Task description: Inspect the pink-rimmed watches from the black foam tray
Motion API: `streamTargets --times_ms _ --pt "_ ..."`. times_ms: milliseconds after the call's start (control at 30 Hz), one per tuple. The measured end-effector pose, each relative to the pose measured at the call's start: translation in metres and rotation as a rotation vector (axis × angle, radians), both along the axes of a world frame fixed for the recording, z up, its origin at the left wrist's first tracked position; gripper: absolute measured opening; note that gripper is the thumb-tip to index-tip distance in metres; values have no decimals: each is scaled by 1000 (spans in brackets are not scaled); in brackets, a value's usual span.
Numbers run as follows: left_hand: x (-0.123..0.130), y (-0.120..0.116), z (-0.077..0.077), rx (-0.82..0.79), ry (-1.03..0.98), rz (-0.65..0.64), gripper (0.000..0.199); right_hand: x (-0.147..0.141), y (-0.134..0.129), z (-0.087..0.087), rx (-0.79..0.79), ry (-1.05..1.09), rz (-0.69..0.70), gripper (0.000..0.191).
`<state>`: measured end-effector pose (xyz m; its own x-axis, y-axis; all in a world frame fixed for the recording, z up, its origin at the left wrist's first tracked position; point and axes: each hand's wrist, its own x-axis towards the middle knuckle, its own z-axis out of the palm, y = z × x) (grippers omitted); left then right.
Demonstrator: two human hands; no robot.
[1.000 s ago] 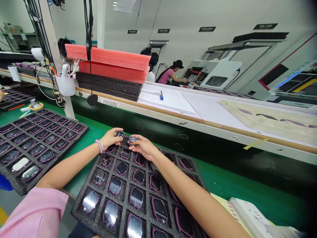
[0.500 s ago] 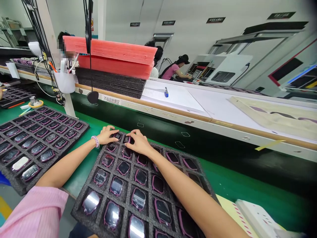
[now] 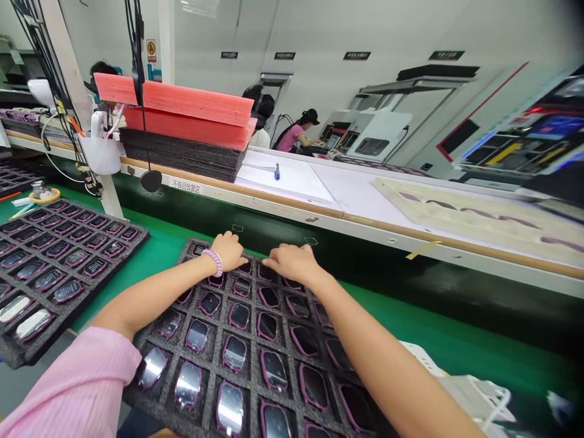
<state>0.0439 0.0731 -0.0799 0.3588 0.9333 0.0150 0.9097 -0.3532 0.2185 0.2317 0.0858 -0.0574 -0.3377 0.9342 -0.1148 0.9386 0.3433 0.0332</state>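
Left hand point(image 3: 228, 249) and right hand point(image 3: 292, 263) over the far row of the grey foam tray point(image 3: 157, 407) at centre

We see the left hand, a lilac coil bracelet point(image 3: 214, 263) at its wrist, bent down with fingertips at a purple-framed smartwatch body point(image 3: 247, 266); the hand covers part of it, so we cannot tell whether the fingers grip it. The right hand curls palm-down to its right, thumb near another dark smartwatch body point(image 3: 266, 272); we cannot tell its grip either. Both pieces sit in the tray's far row, and more fill the pockets on the near side. To the left we note a second foam tray point(image 3: 22, 351) of similar pieces; on the far ledge, pink foam sheets point(image 3: 196, 100) and a blue pen point(image 3: 277, 172)
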Motion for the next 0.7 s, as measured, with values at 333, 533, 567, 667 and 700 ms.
streamTargets --times_ms 333,533,567,667,700 --pt "25 -10 0 46 -91 103 18 1 -26 -28 -58 446 -168 18" --pt "5 -6 36 -190 -860 91 38 4 -16 -11 -278 1073 -214 18" --pt "0 -3 41 -281 -1050 162 52 3 -12 -8 -343 1180 -209 13" --pt "-9 1 53 -427 -1346 306 64 -2 -2 1 -498 1451 -186 14" --pt "-10 0 54 -451 -1374 354 63 -4 1 2 -553 1521 -175 18"
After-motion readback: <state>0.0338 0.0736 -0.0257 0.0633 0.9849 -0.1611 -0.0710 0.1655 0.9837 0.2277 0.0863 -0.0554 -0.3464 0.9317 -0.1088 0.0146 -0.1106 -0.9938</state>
